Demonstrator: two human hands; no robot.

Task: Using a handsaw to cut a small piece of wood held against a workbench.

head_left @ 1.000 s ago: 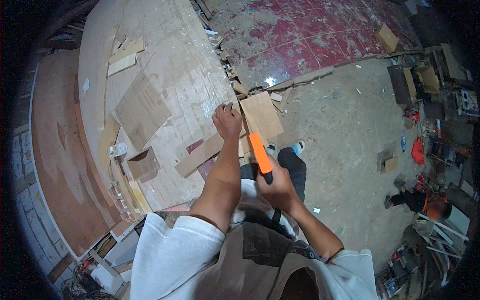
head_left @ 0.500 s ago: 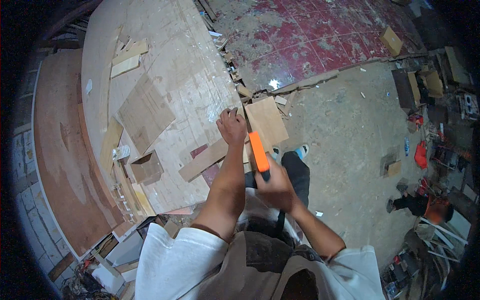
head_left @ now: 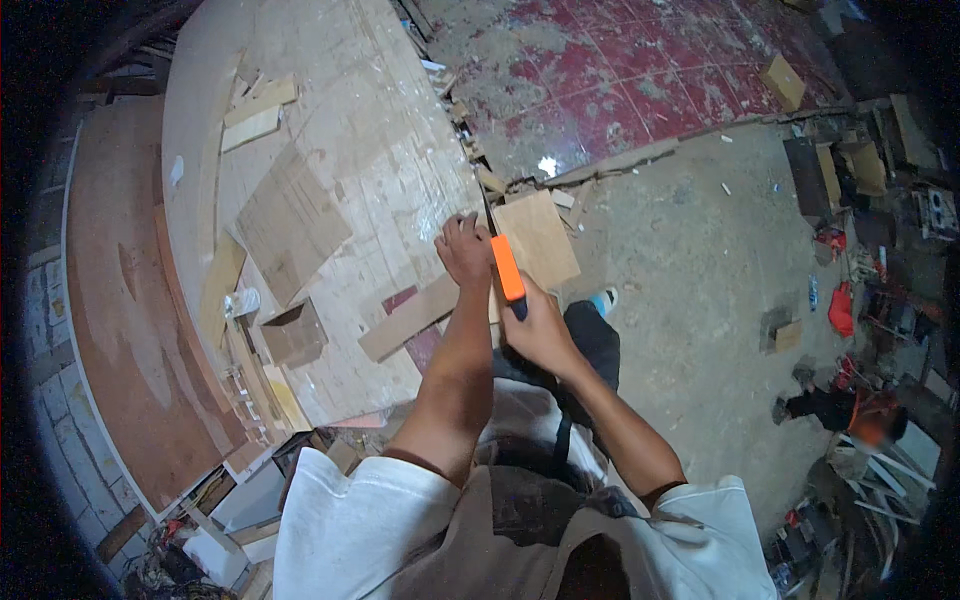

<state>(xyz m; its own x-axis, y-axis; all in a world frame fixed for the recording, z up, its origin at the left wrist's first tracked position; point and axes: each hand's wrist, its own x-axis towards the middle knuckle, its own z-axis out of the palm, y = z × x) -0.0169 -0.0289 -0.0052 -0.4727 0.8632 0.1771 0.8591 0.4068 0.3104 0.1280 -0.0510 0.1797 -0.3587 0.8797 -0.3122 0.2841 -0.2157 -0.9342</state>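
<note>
My right hand point(head_left: 545, 325) is closed round the orange handle of a handsaw point(head_left: 508, 268), whose thin dark blade points away from me along the table's right edge. Just left of the saw, my left hand point(head_left: 466, 250) bears down at that edge with its fingers bent over a piece of wood, mostly hidden under the hand. A narrow wooden board point(head_left: 405, 320) runs from near my left wrist toward the lower left. Right of the blade, a light plywood panel point(head_left: 537, 238) sticks out past the edge.
The big pale worktable point(head_left: 370, 150) carries a thin square sheet point(head_left: 293, 225), an open wooden box point(head_left: 295, 335), wood strips point(head_left: 255, 115) and a clear cup point(head_left: 242, 303). Offcuts lie below its right edge. Another person point(head_left: 865, 415) is at the far right, near scattered clutter.
My right hand and the saw have moved forward, away from me, with the handle now closer to my left hand. The left hand stays nearly in place.
</note>
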